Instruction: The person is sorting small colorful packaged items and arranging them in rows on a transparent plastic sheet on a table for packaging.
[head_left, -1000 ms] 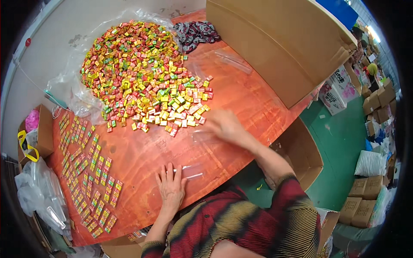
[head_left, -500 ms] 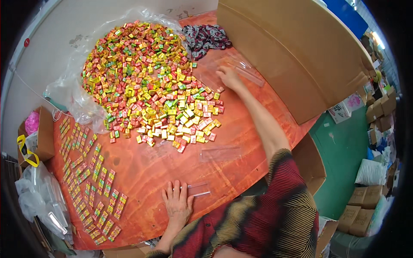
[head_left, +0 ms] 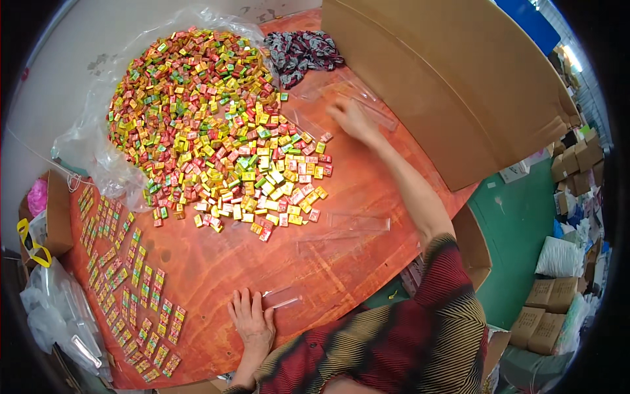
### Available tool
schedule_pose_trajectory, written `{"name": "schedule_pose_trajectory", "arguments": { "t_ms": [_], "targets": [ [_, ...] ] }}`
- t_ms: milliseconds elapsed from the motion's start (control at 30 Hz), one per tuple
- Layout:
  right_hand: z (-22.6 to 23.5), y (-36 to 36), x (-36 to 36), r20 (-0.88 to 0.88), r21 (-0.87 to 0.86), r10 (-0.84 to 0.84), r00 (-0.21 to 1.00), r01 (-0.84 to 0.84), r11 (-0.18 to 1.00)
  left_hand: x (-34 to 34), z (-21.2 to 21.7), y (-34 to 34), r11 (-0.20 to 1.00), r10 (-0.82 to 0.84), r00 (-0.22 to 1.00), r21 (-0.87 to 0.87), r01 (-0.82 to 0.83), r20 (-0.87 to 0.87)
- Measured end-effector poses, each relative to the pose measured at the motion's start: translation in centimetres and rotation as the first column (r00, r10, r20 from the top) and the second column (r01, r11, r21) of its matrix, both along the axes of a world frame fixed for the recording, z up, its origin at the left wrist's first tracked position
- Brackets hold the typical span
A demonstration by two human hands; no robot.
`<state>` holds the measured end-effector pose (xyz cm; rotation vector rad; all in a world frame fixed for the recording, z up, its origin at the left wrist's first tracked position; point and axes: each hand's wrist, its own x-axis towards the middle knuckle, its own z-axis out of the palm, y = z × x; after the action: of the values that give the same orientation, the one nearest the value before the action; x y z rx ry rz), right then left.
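Note:
My left hand (head_left: 252, 323) lies flat on the reddish table, fingers stretched, beside a clear plastic tray (head_left: 283, 301). Farther off, my right hand (head_left: 354, 120) is over the table with its fingers bent and a little blurred; whether they hold anything is unclear. Close to it, against the cardboard, lie clear plastic pieces (head_left: 374, 108). Between my hands rests a narrow clear tray (head_left: 359, 223), with a fainter clear piece (head_left: 328, 245) just nearer. A big heap of small wrapped candies (head_left: 203, 125), yellow, red and green, spreads to the left of my right hand.
Rows of candy strips (head_left: 141, 295) cover the table's left side. Clear plastic sheeting (head_left: 98, 157) edges the heap. A patterned cloth (head_left: 303, 56) lies at the back, next to a tall cardboard panel (head_left: 446, 92). Cartons (head_left: 545, 315) stand on the green floor at right.
A second clear tray now shows in the middle of the table. My right hand stays by the far clear pieces, its fingers more bent. The view has shifted slightly; my left hand stays flat.

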<state>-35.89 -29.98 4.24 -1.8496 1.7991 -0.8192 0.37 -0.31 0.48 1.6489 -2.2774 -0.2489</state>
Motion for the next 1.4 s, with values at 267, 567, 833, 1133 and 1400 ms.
{"name": "schedule_pose_trajectory", "arguments": {
  "t_ms": [267, 567, 833, 1133, 1400],
  "targets": [
    [-4.1, -10.8, 4.3, -0.260, -0.174, -0.458, 0.850, 0.425, 0.888, -0.1, -0.2, 0.6, 1.000, 0.026, 0.999, 0.008, -0.026, 0.032],
    [-3.5, -7.1, 0.5, -0.317, -0.106, -0.385, 0.867, 0.371, 0.923, -0.5, 0.6, 0.1, 0.999, 0.032, 0.999, 0.010, -0.032, 0.039],
    [-0.7, 2.7, -2.5, -0.067, 0.064, 0.012, 0.998, -0.007, 0.998, -0.6, -0.1, -0.3, 1.000, 0.022, 1.000, -0.003, -0.022, 0.003],
    [1.1, 12.6, 1.0, -0.618, -0.089, 0.017, 0.786, -0.091, 0.992, -0.3, 0.2, 0.1, 1.000, 0.022, 1.000, 0.007, -0.022, 0.017],
    [-1.9, -1.6, 6.9, -0.526, -0.174, -0.080, 0.847, -0.015, 0.985, -0.3, -0.4, -0.2, 1.000, 0.002, 1.000, -0.016, -0.002, 0.023]
  ]
}}
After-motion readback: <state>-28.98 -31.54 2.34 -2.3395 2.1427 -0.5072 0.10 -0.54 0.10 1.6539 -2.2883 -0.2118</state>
